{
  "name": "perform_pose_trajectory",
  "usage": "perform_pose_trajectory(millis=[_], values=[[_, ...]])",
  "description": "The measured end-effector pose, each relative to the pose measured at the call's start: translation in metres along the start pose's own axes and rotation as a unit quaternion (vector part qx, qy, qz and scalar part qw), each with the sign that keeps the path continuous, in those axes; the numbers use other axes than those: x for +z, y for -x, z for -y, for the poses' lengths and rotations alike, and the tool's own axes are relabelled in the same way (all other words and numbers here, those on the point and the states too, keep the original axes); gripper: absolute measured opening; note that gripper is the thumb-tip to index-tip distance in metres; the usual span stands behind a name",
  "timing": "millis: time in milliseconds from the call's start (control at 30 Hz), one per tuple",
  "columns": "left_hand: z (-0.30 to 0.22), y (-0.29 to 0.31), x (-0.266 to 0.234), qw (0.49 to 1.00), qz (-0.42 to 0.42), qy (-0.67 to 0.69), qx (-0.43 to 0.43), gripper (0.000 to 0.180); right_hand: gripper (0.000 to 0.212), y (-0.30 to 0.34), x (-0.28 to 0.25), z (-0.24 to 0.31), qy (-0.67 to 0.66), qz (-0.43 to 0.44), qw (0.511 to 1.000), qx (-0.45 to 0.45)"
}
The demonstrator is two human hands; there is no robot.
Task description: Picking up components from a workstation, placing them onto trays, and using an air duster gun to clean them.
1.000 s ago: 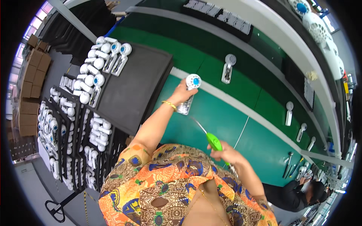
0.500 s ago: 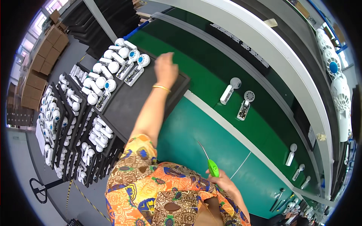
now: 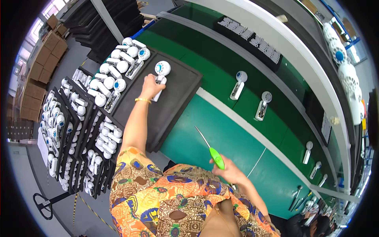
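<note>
Over the black foam tray (image 3: 173, 114), my left hand (image 3: 150, 87) is closed around a white handheld fan (image 3: 162, 68) by its handle; the round head with a bluish centre points away from me. Fingers cover part of the handle. Beside it on the tray lie rows of similar fans, among them one with its handle open and dark inner parts showing (image 3: 136, 69). My right hand (image 3: 229, 170) grips a green-handled screwdriver (image 3: 216, 158) above the teal bench top (image 3: 241, 146). Its thin metal shaft points up and left, touching nothing; the tip is too small to make out.
Beyond the bench, more fans (image 3: 239, 85) lie spaced along a green conveyor belt (image 3: 276, 122). Stacked trays of fans (image 3: 75, 134) stand at my left. A black tray of small white parts (image 3: 248, 37) sits past the belt. A white frame beam (image 3: 312, 75) arches overhead at right.
My left hand has come back toward me and left, and now holds a fan lifted from the row. My right hand has shifted slightly up and left with the screwdriver.
</note>
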State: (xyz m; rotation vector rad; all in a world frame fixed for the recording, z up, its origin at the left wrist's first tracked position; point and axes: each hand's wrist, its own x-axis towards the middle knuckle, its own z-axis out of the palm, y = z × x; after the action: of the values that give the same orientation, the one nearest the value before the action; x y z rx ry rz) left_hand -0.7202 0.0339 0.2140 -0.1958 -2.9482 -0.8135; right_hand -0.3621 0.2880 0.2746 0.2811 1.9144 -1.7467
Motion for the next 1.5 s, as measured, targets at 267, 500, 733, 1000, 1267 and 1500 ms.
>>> perform_pose_trajectory(millis=[267, 500, 733, 1000, 1267, 1500], values=[[-0.064, 0.159, -0.025, 0.923, 0.109, 0.365, -0.054, 0.053, 0.033, 0.004, 0.006, 0.029, 0.013, 0.044, 0.997, -0.06], [-0.071, 0.22, -0.042, 0.976, 0.033, 0.202, -0.08, 0.044, 0.031, 0.018, 0.026, 0.042, 0.051, 0.083, 0.991, -0.088], [-0.069, 0.239, -0.038, 0.975, 0.016, 0.2, -0.089, 0.041, 0.033, 0.021, 0.039, 0.042, 0.126, 0.05, 0.987, -0.09], [-0.063, 0.243, -0.041, 0.976, 0.027, 0.194, -0.093, 0.04, 0.03, 0.02, 0.045, 0.029, 0.135, 0.058, 0.984, -0.098], [-0.064, 0.246, -0.042, 0.976, 0.031, 0.191, -0.101, 0.04, 0.029, 0.012, 0.033, 0.031, 0.101, 0.044, 0.991, -0.073], [-0.031, 0.229, -0.019, 0.971, 0.023, 0.226, -0.07, 0.036, 0.03, 0.016, 0.031, 0.027, 0.157, 0.116, 0.979, -0.056]])
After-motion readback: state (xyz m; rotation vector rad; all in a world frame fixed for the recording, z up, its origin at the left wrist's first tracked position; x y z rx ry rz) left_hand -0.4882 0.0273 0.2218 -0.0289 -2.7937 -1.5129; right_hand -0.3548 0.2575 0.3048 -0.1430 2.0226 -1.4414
